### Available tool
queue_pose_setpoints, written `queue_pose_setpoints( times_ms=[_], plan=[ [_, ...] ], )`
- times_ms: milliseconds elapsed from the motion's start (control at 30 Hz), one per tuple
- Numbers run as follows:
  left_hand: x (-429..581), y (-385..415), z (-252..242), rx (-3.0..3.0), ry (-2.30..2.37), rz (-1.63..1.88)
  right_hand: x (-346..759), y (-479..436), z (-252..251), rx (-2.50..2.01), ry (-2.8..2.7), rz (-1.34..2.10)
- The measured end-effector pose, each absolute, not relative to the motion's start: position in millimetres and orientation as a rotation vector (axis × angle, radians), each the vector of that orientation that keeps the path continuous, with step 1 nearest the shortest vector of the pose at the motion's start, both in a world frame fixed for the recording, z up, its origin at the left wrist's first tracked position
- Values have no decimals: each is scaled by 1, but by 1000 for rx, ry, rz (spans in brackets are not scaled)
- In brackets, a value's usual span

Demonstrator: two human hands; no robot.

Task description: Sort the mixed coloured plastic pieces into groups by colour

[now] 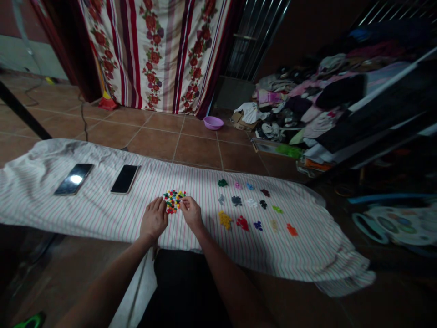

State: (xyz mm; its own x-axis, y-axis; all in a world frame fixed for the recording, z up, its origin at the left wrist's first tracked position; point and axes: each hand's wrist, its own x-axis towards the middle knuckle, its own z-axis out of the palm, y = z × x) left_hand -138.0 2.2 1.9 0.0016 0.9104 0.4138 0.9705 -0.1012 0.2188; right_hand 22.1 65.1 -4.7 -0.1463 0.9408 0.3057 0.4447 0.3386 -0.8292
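Observation:
A mixed pile of small coloured pieces (173, 200) lies on a striped cloth (102, 214) spread over the floor. My left hand (154, 219) rests flat beside the pile's left edge, fingers together and stretched toward it. At the pile's right edge, my right hand (191, 212) has its fingertips pinched; what they hold is too small to make out. To the right lie several small heaps sorted by colour, among them yellow (225, 220), red (242, 223), orange (292, 229) and dark green (222, 182).
Two phones (74, 179) (124, 178) lie on the cloth's left part. Beyond the cloth on the tiled floor sit a purple bowl (213, 122) and a floral curtain (160, 54). A heap of clothes (307, 105) fills the right side.

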Motion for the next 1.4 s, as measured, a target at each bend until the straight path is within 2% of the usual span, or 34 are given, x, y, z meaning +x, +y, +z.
queue_pose_setpoints(
  times_ms=[600,933,1400],
  plan=[
    [-140,3,0,-2122,-1995,-689,44,65,1,-1313,-1785,696],
    [-143,2,-3,-2136,-1915,-752,39,66,27,-1414,-1930,726],
    [-143,3,0,-2114,-1870,-763,76,66,24,-1406,-1844,701]
  ],
)
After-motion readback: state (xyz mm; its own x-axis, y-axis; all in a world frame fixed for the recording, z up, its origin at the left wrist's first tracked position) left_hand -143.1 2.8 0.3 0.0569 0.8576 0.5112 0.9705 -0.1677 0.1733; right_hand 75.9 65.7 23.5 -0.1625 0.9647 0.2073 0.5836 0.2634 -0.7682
